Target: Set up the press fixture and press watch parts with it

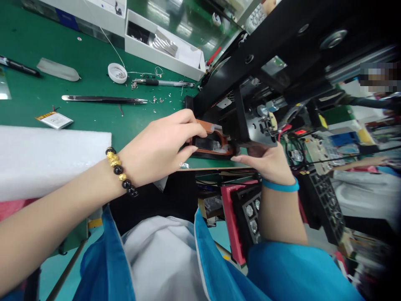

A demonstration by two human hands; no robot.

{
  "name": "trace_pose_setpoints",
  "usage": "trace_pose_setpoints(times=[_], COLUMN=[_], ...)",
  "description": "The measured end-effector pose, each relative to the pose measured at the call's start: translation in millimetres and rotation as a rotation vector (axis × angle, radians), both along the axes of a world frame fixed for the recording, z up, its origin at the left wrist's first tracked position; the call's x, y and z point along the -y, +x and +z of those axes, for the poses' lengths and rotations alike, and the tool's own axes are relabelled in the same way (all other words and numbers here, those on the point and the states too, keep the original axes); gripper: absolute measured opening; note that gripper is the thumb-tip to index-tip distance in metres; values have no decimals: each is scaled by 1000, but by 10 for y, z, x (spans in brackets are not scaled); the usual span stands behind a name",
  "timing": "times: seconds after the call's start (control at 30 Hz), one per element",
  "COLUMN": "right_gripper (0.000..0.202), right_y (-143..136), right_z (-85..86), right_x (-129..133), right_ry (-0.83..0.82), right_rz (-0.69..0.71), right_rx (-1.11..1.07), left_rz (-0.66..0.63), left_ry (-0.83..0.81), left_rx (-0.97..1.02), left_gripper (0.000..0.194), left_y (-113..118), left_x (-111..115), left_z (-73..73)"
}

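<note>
Green table [28, 39] | black tweezers [103, 99] | pen [167, 83] | small white dish [110, 75] | open white box [156, 57]

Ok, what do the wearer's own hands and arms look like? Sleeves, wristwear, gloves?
Left hand: ungloved, with a bracelet of round black beads and textured gold ones at the wrist. Right hand: also ungloved, with a plain, narrow blue wristband; a loose blue sleeve covers the upper part of that arm.

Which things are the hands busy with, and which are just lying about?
Seems in use:
orange frame, left hand on it
black machine, right hand close by

Seems just lying about:
tweezers
silver battery
clear pen
black pen
white dish with tiny bits
</note>
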State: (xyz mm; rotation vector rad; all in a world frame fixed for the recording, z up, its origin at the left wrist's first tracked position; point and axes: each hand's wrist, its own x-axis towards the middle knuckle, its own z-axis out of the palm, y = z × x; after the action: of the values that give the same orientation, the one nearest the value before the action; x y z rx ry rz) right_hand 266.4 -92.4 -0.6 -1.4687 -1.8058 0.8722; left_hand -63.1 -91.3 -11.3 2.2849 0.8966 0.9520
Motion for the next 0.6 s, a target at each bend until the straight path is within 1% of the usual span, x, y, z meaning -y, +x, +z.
trace_pose_setpoints(times=[0.13, 0.27, 0.4, 0.53, 0.6], right_gripper=[52, 53, 54, 49, 49], right_y=[-71, -56, -22, 0, 13], right_z=[-138, -235, -297, -335, -349], right_x=[16, 22, 26, 28, 27], right_ry=[10, 4, -14, -26, -23], right_rz=[-44, -63, -90, -83, -84], right_rx=[-54, -119, -155, -162, -166], left_rz=[10, 13, 1, 5, 5], left_ry=[15, 25, 22, 14, 13], left_rx=[12, 27, 33, 32, 31], left_gripper=[25, 26, 26, 28, 29], left_y=[-1, 6, 22, 35, 39], left_x=[5, 4, 6, 8, 7], left_z=[1, -3, -4, -3, -4])
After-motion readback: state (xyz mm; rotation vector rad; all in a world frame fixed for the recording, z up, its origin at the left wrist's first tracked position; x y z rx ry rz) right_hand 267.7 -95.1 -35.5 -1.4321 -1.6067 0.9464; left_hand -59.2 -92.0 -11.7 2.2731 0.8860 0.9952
